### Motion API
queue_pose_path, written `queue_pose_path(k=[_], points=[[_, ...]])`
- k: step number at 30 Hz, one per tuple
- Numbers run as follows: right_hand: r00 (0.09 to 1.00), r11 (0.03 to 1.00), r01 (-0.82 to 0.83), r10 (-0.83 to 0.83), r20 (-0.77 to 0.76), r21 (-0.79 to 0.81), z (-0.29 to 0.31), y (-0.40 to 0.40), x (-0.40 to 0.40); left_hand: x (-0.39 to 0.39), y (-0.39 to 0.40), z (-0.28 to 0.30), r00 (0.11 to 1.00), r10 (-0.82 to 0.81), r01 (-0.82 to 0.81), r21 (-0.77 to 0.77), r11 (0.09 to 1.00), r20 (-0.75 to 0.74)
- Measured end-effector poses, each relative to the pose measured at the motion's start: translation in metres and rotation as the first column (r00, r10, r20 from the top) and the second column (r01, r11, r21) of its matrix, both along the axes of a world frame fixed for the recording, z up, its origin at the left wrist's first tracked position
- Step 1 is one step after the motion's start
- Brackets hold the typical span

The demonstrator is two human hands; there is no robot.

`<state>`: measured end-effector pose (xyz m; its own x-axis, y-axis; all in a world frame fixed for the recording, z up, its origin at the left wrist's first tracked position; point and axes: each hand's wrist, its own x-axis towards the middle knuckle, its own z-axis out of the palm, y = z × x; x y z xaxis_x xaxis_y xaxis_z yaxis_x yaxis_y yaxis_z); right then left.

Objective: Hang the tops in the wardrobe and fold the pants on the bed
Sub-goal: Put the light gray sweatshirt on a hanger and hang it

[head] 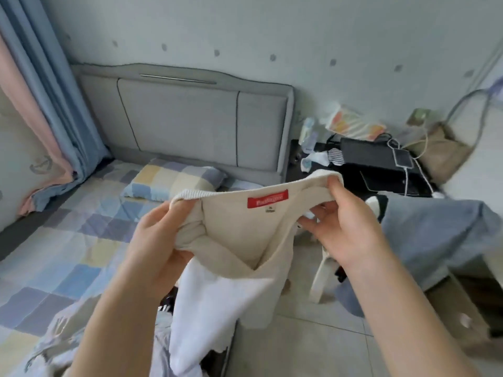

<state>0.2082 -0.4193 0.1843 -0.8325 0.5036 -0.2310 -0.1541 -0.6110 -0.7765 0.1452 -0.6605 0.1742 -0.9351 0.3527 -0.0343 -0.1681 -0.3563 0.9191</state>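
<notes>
I hold a cream knitted top (239,232) up in front of me by its neckline, which is stretched open; a red label shows inside the collar. My left hand (158,240) grips the left side of the neck opening. My right hand (340,227) pinches the right side, thumb over the ribbed edge. The top's white lower part hangs down over the edge of the bed (54,254), which has a checked blue and yellow cover. More clothes (163,322) lie crumpled on the bed under my arms, partly hidden.
A checked pillow (168,180) lies by the grey headboard (185,118). Blue and pink curtains (49,104) hang at left. A cluttered dark bedside table (375,164) stands at right, with a white plastic stool (324,270) and blue-grey cloth (435,229) beside it. Tiled floor (299,344) lies below.
</notes>
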Motion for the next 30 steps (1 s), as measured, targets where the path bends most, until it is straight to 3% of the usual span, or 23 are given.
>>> queue_pose_path(k=[4, 7, 11, 14, 16, 18, 20, 24, 27, 30], points=[[0.997, 0.981, 0.074, -0.074, 0.004, -0.181, 0.004, 0.059, 0.052, 0.007, 0.062, 0.004, 0.985, -0.142, 0.145, -0.029, 0.989, 0.099], [0.992, 0.964, 0.128, -0.125, 0.026, -0.232, 0.006, 0.106, 0.093, 0.013, 0.105, 0.000, 0.917, -0.316, 0.315, 0.043, 0.948, 0.242], [0.971, 0.947, 0.237, -0.234, 0.039, -0.215, 0.010, 0.172, 0.148, 0.030, 0.171, -0.008, 0.719, -0.565, 0.535, 0.198, 0.822, 0.405], [0.957, 0.940, 0.290, -0.283, 0.060, -0.180, 0.014, 0.218, 0.189, 0.047, 0.229, -0.015, 0.567, -0.653, 0.598, 0.294, 0.745, 0.502], [0.943, 0.930, 0.332, -0.326, 0.062, -0.159, 0.015, 0.249, 0.216, 0.063, 0.273, -0.015, 0.457, -0.736, 0.696, 0.314, 0.646, 0.500], [0.904, 0.904, 0.422, -0.415, 0.098, -0.062, 0.015, 0.286, 0.249, 0.081, 0.324, -0.017, 0.403, -0.757, 0.720, 0.333, 0.609, 0.514], [0.833, 0.846, 0.528, -0.532, 0.153, 0.071, 0.013, 0.317, 0.276, 0.095, 0.367, -0.016, 0.482, -0.698, 0.726, 0.205, 0.656, 0.529], [0.606, 0.667, 0.625, -0.742, 0.287, 0.405, 0.009, 0.378, 0.333, 0.129, 0.455, 0.003, 0.524, -0.749, 0.822, -0.012, 0.569, 0.407], [0.493, 0.529, 0.627, -0.838, 0.235, 0.572, 0.004, 0.411, 0.361, 0.159, 0.514, 0.021, 0.586, -0.756, 0.811, -0.207, 0.548, 0.292], [0.381, 0.339, 0.533, -0.914, 0.138, 0.775, 0.002, 0.435, 0.385, 0.185, 0.569, 0.027, 0.708, -0.706, 0.623, -0.493, 0.607, 0.026]])
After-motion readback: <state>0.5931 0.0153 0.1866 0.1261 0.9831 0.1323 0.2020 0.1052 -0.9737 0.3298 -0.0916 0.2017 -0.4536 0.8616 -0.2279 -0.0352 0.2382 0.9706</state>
